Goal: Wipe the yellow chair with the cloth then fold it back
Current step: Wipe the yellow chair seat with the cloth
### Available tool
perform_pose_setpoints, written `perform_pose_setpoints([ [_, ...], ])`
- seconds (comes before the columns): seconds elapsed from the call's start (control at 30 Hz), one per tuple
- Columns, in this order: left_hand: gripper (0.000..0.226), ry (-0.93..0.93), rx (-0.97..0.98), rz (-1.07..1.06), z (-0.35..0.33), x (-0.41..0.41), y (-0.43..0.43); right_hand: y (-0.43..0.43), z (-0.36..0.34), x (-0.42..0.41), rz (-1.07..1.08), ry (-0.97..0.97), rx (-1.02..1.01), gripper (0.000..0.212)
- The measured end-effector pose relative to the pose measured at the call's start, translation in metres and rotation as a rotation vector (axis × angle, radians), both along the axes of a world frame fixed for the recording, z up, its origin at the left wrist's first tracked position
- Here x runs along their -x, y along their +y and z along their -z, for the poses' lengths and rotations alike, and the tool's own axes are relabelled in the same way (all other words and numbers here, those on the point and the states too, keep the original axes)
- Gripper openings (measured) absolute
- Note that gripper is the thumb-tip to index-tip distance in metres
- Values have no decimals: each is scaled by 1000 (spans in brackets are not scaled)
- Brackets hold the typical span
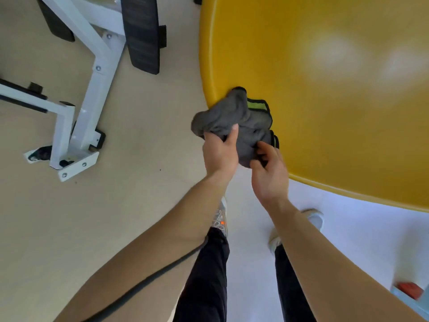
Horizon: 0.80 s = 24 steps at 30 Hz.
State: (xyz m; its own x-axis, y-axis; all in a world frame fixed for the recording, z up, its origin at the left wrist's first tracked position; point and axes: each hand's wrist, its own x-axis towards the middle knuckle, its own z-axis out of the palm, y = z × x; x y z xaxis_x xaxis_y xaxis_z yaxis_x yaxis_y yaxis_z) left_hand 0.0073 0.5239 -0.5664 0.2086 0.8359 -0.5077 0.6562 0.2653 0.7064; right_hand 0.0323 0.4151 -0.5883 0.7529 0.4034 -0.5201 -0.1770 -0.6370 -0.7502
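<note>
Both hands pinch the bunched grey cloth [234,117] at the yellow chair's [325,89] near rim, left hand [220,154] gripping its left fold, right hand [270,173] its lower edge.

Cloth [234,122]: grey, crumpled, green-edged, at the yellow chair's [325,89] near rim.
Left hand [220,154]: grips the bunched cloth.
Right hand [270,173]: fingers curled on the cloth's lower edge.
Floor [139,159]: beige, white metal frame [76,126] at left.
</note>
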Motion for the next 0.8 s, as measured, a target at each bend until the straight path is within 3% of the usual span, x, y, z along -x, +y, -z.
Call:
perform_pose_setpoints([
  [0.13, 49, -32, -250, 151, -38, -28, 63, 25, -15, 4, 72, 56, -167, 45],
  [0.27, 53, 18, -313, 156, -23, -34, 45, 33, -11, 0, 23, 33, -146, 47],
  [0.37, 53, 110, -140, 70, 4, -18, 3, 20, 2, -5, 40, 67, -80, 46],
  [0.5, 52, 93, 134, -66, 32, -15, -41, -23, 20, -17, 21, 48, 78, 47],
  [0.67, 71, 70, 555, -72, 61, -18, -101, -71, 33, -31, 0, -11, 279, 46],
  [0.8, 54, 88, 468, -44, 50, -14, -89, -58, 28, -35, 2, 101, 301, 38],
])
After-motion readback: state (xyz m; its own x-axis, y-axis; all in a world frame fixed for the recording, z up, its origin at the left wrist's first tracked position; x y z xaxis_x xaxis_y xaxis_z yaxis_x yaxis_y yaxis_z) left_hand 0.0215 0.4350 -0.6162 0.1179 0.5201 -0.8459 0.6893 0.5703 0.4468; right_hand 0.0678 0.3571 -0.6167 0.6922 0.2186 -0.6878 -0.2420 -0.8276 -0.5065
